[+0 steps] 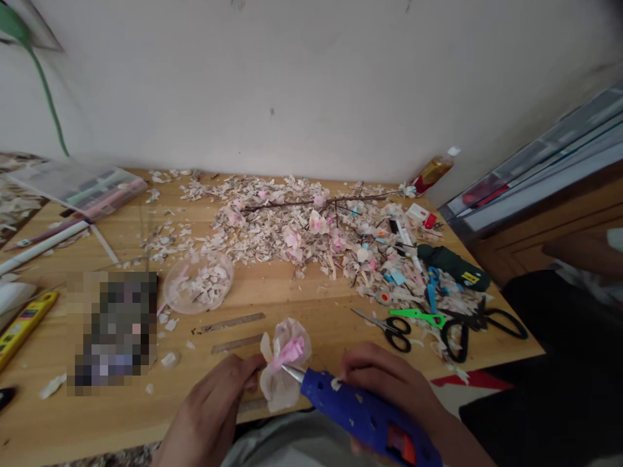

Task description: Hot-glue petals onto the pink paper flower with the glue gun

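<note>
My left hand pinches a handmade flower at its left side, near the table's front edge. Pale, thin petals surround a pink centre. A blue hot glue gun is gripped in my right hand. Its metal nozzle points left and reaches the base of the flower's pink centre; whether it touches cannot be made out. Small pale scraps stick to the gun's body. Part of my right hand's grip is hidden behind the gun.
Petal scraps and a flowered branch cover the back. A clear dish of scraps stands left of centre. Small scissors, green scissors and larger black scissors lie right. A bottle leans by the wall; a yellow-labelled tool lies left.
</note>
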Motion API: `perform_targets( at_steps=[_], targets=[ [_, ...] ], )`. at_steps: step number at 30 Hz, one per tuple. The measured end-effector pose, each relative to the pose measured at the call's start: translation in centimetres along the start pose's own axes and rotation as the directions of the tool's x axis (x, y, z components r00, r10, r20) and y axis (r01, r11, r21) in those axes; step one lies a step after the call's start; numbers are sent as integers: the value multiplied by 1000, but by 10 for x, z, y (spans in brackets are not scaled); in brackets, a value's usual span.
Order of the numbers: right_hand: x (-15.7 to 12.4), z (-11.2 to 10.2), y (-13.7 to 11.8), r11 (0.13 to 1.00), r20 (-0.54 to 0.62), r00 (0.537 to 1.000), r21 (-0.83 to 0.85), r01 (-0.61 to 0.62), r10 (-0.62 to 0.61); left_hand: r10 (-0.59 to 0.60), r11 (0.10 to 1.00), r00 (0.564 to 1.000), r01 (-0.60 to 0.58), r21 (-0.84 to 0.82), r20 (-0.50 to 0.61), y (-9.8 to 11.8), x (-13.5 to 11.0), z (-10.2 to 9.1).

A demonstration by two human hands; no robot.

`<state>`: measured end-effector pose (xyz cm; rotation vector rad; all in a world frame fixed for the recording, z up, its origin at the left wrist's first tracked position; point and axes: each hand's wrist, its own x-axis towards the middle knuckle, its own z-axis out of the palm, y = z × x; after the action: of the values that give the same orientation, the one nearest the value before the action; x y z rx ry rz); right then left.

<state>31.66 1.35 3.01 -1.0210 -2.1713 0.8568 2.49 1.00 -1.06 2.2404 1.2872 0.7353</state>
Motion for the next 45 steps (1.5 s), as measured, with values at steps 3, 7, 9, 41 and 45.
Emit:
perform_targets(
  at_steps=[3, 7, 9, 41, 45],
  targets=[
    [-1, 0, -4, 998, 56, 998, -61, -21, 24, -10, 1000, 1000, 10, -9, 11, -1, -2, 1],
    [-4, 1, 0, 991, 50, 998, -128, 42, -36, -3, 1000, 1000, 3, -27, 1, -2, -3, 3],
    [-5, 1, 2, 987, 62, 997, -146, 62, -54, 7, 1000, 1000, -7, -15, -5, -3, -3, 4],
    [-5, 1, 3, 980, 177, 972, -153, -126, 152, 69, 997, 998, -69, -16, -8, -5, -3, 2],
    [-2, 1, -2, 975, 177, 968, -166, -149, 178, 74, 997, 997, -74, -15, -12, -5, -2, 2]
  ],
)
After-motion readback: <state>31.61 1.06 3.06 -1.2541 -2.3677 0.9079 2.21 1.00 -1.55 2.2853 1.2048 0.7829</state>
